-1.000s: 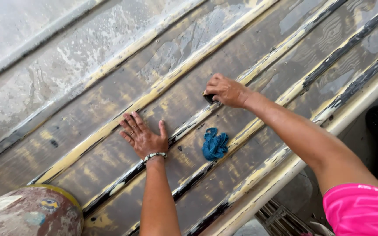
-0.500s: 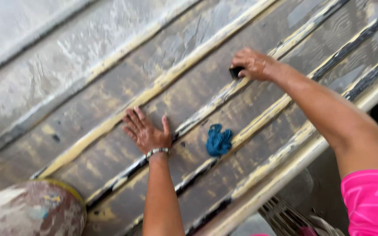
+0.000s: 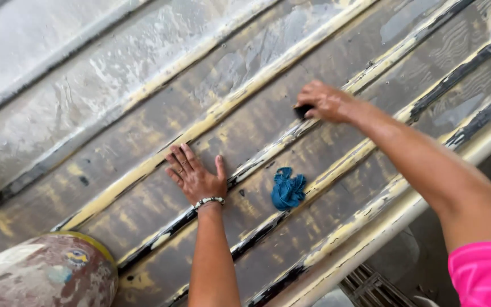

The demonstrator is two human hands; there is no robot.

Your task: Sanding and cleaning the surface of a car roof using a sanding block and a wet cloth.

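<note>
Head view, looking down on a ribbed panel [image 3: 143, 102] with worn yellowish paint, ribs running diagonally from near left to far right. Left hand [image 3: 195, 176] lies flat, palm down, on the panel at centre, fingers spread and pointing far-left, thumb out to the right. Open, gripping nothing. Beaded bracelet [image 3: 208, 200] sits on the wrist, ring on one finger. Left forearm runs straight up from the near edge, roughly vertical in frame.

Right hand [image 3: 326, 102] is further away and to the right, reaching across the ribs. Fingers are curled down, closed on a small dark block [image 3: 303, 111] pressed against the panel; only the block's left end shows under the fingers, so what kind of tool it is cannot be told. Right arm is extended, coming in from the near right corner on a diagonal, elbow only slightly bent, wrist about level. Pink sleeve [image 3: 484, 273] at near right.

Blue rag [image 3: 287, 190], bunched, lies on the panel between the two hands, just right of the left wrist, touching neither hand. It rests by a dark-edged rib.

Near left corner: round paint-stained drum [image 3: 41, 273] with a yellow rim. Near right, below the panel's edge, some metal grating [image 3: 370, 287], blurred.
</note>
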